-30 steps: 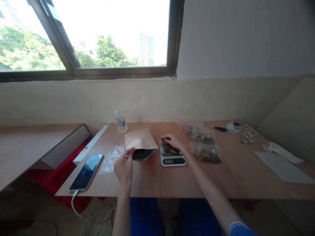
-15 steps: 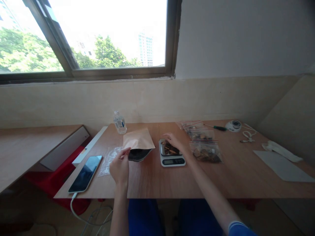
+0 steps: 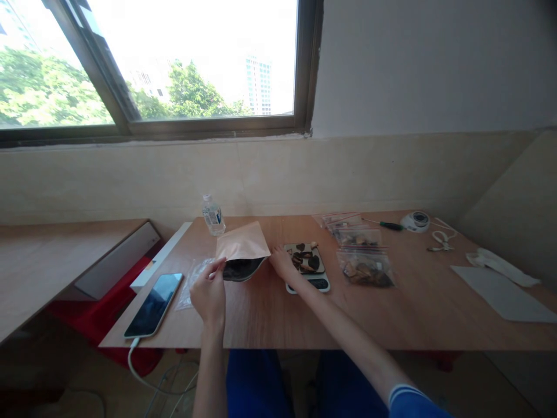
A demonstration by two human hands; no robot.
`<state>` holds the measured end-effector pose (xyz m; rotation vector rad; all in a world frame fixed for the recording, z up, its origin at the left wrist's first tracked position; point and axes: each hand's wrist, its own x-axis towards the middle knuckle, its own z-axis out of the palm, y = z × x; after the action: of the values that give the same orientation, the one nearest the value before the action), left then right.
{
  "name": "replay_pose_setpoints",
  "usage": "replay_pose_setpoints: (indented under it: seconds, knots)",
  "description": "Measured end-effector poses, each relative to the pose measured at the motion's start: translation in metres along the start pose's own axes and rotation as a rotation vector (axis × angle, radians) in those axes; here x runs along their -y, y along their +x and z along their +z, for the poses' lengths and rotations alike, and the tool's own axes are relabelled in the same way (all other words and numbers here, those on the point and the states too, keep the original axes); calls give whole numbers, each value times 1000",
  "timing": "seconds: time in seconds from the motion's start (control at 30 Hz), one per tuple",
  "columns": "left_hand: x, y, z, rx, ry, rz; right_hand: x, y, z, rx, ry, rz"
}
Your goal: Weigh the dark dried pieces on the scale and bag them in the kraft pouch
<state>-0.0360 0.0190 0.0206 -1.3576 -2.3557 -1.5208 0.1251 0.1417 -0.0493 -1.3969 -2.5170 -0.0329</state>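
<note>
Left hand (image 3: 209, 290) pinches open the tan kraft-paper pouch (image 3: 242, 248), left of the white digital scale (image 3: 307, 265); right hand (image 3: 282, 264) between them, grip unclear. Keep mouth wide, steady.

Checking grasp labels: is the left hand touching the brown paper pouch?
Touching. The head view shows the left hand with fingertips pinching the open lip of the brown paper pouch, no gap visible between them.

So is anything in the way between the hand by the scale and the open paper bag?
Nothing visible. The right hand sits beside the scale, and only bare table lies between it and the open mouth of the paper bag, which the left hand holds.
</note>
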Motion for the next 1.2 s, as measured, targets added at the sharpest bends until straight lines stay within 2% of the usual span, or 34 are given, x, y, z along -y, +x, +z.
replay_pose_setpoints:
  seconds: [0.23, 0.33, 0.43, 0.5, 0.57, 0.63, 0.73, 0.87, 1.03, 1.2]
  knots:
    - [-4, 4, 1, 14, 23, -28, 2, -13, -15, -14, 29, -47]
    - [-6, 6, 0, 12, 39, -32, -8, -25, -33, -127, 215, -20]
    - [-4, 8, 0, 8, 26, -9, -39, -37, -54, -293, 525, 110]
    - [-3, 8, 0, 10, 14, -1, -69, -46, -63, -315, 625, 215]
    - [-2, 8, 1, 9, 13, -10, -98, -55, -67, -281, 672, 314]
    - [-3, 7, 1, 14, 30, -22, -121, -63, -65, -240, 709, 367]
    - [-6, 5, 1, 32, 46, -27, -139, -72, -54, -199, 733, 376]
    - [-9, 4, -2, 51, 27, -41, -143, -73, -38, -198, 739, 394]
    - [-8, 8, -3, 50, 28, -35, -147, -67, -32, -318, 657, 463]
    - [-5, 10, -1, 52, 32, -10, -140, -63, -28, -325, 608, 420]
